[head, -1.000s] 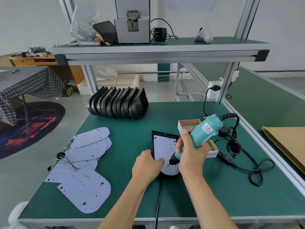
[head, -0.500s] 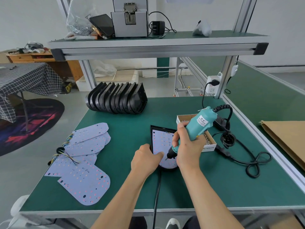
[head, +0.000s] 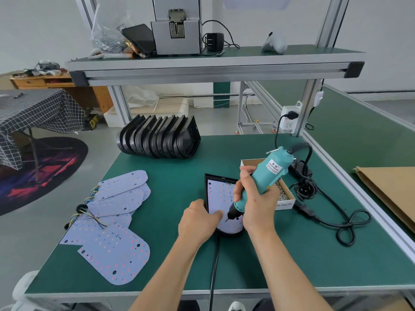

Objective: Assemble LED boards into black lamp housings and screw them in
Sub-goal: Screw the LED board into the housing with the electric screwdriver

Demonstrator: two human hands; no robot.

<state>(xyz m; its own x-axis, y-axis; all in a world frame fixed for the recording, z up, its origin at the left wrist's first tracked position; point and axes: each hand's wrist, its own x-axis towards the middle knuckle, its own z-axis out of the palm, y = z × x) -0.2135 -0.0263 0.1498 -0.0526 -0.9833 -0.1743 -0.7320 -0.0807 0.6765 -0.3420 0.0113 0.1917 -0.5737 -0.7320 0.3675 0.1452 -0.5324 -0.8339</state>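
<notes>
A black lamp housing (head: 210, 178) lies on the green table with a white LED board (head: 219, 195) seated inside it. My right hand (head: 256, 204) grips a teal electric screwdriver (head: 267, 173), tilted, its black tip touching the near end of the board. My left hand (head: 197, 221) holds the housing's near left edge, its fingers resting on the board beside the tip. A small cardboard box of screws (head: 283, 194) stands right of the housing, partly hidden by the screwdriver.
Several loose LED boards (head: 112, 221) with coloured wires lie at the left. A row of black housings (head: 159, 138) stands at the back. The screwdriver's black cable (head: 332, 212) coils at the right. A brown cardboard sheet (head: 390, 194) lies on the neighbouring bench.
The screwdriver tip has stayed on the near end of the board while the tool's body rose slightly more upright. My left hand keeps its hold; the view shifted a little.
</notes>
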